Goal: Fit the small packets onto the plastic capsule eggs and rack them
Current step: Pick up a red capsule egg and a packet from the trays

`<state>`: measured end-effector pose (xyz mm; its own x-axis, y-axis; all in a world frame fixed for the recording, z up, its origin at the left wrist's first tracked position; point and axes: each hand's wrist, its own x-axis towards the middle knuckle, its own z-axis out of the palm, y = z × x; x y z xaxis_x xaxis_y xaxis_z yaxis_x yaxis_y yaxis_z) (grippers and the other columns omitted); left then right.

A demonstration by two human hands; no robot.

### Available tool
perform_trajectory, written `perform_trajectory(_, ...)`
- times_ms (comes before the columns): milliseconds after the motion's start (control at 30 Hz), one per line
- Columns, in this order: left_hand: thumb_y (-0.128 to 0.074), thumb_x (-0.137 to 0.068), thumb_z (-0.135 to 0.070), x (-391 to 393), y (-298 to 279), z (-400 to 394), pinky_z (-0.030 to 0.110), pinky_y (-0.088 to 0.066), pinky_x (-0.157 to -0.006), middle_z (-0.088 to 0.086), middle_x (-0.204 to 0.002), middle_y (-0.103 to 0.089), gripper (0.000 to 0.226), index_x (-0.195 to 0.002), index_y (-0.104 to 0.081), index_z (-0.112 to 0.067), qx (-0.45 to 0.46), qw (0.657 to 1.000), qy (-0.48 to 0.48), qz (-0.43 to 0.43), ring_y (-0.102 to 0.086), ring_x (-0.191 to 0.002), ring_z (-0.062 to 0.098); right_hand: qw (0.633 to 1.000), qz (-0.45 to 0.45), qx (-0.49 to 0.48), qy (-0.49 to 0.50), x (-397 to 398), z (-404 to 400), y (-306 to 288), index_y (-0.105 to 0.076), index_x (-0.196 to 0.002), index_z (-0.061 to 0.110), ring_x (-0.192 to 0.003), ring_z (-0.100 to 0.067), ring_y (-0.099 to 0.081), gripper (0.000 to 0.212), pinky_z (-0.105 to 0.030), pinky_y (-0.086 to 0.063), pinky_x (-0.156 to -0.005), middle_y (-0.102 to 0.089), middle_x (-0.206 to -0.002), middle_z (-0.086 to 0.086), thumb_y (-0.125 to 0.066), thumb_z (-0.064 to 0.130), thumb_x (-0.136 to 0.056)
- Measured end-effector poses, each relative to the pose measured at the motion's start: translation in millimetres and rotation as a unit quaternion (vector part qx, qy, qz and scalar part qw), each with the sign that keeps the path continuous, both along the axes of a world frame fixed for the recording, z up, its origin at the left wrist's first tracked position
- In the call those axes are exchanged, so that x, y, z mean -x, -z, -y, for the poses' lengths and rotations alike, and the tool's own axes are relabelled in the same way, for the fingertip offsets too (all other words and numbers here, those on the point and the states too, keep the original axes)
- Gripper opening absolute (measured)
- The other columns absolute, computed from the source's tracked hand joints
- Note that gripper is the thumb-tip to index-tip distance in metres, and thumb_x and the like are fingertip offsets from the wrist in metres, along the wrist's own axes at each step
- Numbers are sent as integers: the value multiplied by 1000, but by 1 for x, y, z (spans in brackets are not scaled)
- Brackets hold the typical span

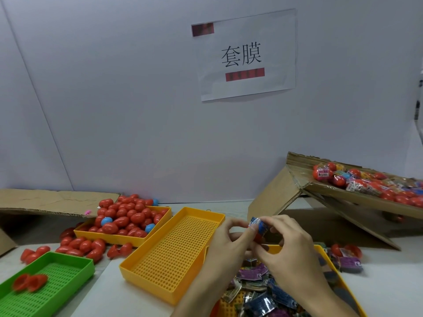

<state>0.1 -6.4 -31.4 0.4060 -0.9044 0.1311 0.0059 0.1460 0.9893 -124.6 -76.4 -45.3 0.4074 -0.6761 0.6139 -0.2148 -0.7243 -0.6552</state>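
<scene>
Both hands' grip pinches one egg and its packet.
Below: packets tray. Left: bare tray, egg tray.

One wide-angle camera rides on the person's head, looking forward and slightly down across the worktop toward the white wall. It sits close: the fingers fill the lower middle, a wall sign hangs high above them. No second view.

Red eggs, perforated yellow tray, green tray.
</scene>
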Motion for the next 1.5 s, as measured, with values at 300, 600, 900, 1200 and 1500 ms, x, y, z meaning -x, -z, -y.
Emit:
perform_trajectory(300, -53, -100, -37, -4, 6, 2, 41, -61, -80, 15, -91, -74, 28, -102, -72, -17, -33, 994, 57, 84, -72, -83, 24, 999, -3, 9, -36, 2, 0, -1, -63, -123, 30, -106, 9, -51, 53, -7, -46, -81, -55, -111, 24, -84, 29, -75)
perform_trajectory(600, -52, -100, -38, -7, 5, 1, 28, -60, -69, 3, -86, -73, 33, -110, -70, -13, -35, 990, 55, 122, -71, -77, 15, 999, 16, -10, -47, 1, 0, 0, -66, -120, 27, -101, 13, -51, 51, -4, -45, -75, -60, -106, 22, -86, 22, -73)
perform_trajectory(900, -47, -101, -40, -5, 1, -2, 22, -57, -61, -2, -66, -69, 40, -103, -69, -7, -25, 987, 76, 140, -68, -63, 11, 999, 10, 6, -51, 3, 2, 1, -68, -122, 25, -99, 14, -50, 51, -3, -44, -70, -59, -107, 22, -84, 18, -74)
perform_trajectory(1200, -47, -101, -39, -4, 3, -1, 26, -59, -68, 1, -85, -74, 38, -112, -69, -10, -14, 988, 65, 140, -72, -78, 13, 999, 23, -9, -47, 2, 1, 1, -68, -121, 23, -96, 15, -51, 49, -4, -45, -68, -60, -104, 23, -84, 16, -75)
perform_trajectory(1500, -44, -102, -31, 3, 6, 4, 42, -61, -82, 15, -98, -75, 34, -105, -71, -12, 26, 998, 40, 49, -73, -94, 30, 999, 20, -9, -41, 1, 3, 2, -67, -123, 23, -103, 12, -52, 48, -4, -47, -76, -59, -110, 19, -81, 23, -78)
